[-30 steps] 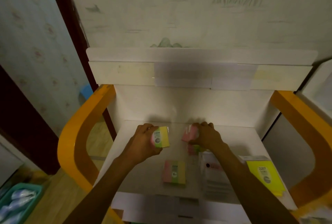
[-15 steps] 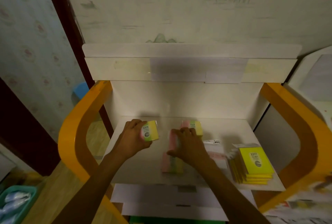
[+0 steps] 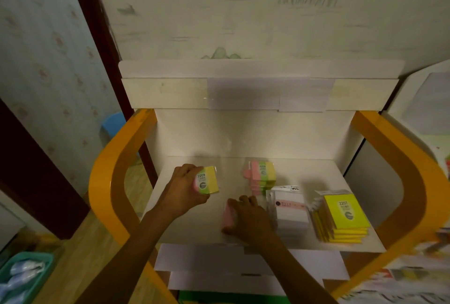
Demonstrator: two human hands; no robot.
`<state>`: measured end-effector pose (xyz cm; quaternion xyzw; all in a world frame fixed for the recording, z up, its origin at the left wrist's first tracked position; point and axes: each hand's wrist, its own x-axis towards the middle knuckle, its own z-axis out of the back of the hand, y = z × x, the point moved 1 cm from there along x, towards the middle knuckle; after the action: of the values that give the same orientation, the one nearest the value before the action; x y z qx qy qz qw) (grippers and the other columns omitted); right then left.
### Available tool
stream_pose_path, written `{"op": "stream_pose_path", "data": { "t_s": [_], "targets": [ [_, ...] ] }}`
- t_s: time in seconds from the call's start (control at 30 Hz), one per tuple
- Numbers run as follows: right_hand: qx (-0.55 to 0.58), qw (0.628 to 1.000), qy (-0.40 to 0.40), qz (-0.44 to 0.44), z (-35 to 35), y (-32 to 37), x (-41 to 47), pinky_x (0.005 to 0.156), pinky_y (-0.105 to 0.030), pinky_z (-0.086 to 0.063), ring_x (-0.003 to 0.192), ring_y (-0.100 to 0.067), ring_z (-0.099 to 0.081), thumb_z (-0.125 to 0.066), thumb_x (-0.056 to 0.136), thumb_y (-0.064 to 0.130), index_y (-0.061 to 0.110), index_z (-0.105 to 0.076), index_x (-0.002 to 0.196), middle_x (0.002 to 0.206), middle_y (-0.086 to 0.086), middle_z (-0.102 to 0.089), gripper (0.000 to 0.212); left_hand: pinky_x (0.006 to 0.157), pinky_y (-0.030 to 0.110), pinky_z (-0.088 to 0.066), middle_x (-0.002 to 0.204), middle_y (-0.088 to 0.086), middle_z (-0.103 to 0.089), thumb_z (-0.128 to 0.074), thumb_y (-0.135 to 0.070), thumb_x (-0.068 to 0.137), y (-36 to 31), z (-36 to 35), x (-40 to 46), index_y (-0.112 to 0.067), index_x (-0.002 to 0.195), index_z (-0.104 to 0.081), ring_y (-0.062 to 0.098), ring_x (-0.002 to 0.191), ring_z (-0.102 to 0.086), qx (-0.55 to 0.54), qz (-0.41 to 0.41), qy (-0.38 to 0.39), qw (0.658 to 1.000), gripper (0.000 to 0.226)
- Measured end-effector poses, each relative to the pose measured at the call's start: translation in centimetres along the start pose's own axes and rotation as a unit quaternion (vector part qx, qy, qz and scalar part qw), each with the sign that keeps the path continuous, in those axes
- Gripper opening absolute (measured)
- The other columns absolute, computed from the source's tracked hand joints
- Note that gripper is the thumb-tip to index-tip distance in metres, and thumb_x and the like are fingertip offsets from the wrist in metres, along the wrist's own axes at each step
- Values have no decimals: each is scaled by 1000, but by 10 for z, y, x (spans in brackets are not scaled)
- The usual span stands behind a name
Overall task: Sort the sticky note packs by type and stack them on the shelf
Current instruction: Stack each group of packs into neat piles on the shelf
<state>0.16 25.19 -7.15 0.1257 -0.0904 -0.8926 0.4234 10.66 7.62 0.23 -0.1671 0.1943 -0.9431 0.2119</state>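
left hand (image 3: 187, 189) grips a 2209 pack (image 3: 207, 180), lifted clear for stacking | right hand (image 3: 248, 218) clamps on a pink-edged pack (image 3: 229, 214) lying on the shelf (image 3: 316, 172) | I judge both bound for the matching stack (image 3: 261, 178) behind

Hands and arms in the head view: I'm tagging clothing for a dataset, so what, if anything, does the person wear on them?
Nothing shows on them. The left hand and right hand are bare, with no gloves, and no rings or watch are visible in the dim light. Both forearms are uncovered to the bottom edge of the picture; no sleeve or cuff comes into view.
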Motion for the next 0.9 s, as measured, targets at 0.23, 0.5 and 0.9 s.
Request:
{"op": "stream_pose_path", "data": {
  "t_s": [0.23,0.5,0.9],
  "targets": [
    [-2,999,-51,1,30,-1,2,108,-49,-33,141,-30,-24,-55,80,65,36,-20,147,155,-5,-25,80,95,29,-44,132,1,-45,-81,-40,68,1,-6,3,-20,136,-43,16,119,-39,3,7,19,1000,80],
    [6,994,-105,39,101,-27,14,99,-36,-42,131,-22,-37,-51,92,41,28,-30,147,147,-2,-38,60,81,21,-40,121,0,-49,-79,-43,66,-2,-28,5,-23,129,-49,17,111,-44,17,0,41,999,73],
    [12,993,-114,15,127,-74,14,94,-37,-46,127,-22,-40,-51,93,36,25,-32,146,144,-2,-41,57,89,27,-42,131,-6,-42,-65,-72,62,-37,-93,1,-29,138,-39,13,114,-40,26,-44,176,983,91]
  ]
}}
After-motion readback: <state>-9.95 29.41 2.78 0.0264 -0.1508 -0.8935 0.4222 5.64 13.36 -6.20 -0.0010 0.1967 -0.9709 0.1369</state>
